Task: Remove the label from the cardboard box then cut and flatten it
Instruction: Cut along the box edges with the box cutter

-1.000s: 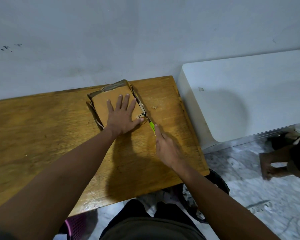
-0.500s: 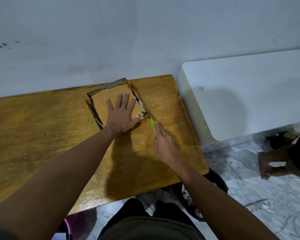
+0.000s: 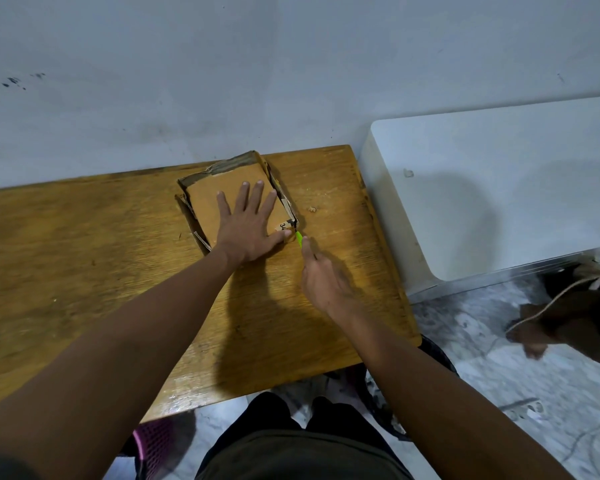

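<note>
A brown cardboard box (image 3: 211,199) lies low and squashed on the wooden table (image 3: 84,258), near its far edge. Grey tape remains along the box's far rim. My left hand (image 3: 248,225) presses flat on top of the box, fingers spread. My right hand (image 3: 323,275) grips a green-handled cutter (image 3: 299,238), its tip at the box's near right corner, beside my left thumb. The blade itself is too small to make out. A small printed scrap shows at that corner.
A white appliance (image 3: 499,188) stands right of the table against the pale wall. Another person's hand and a cord (image 3: 534,327) show on the marble floor at far right. A small crumb (image 3: 312,209) lies on the table beside the box. A dark bin (image 3: 437,358) sits below the table's edge.
My right hand with the cutter has slid a little forward toward the box's near right corner. My left hand stays pressed on the box.
</note>
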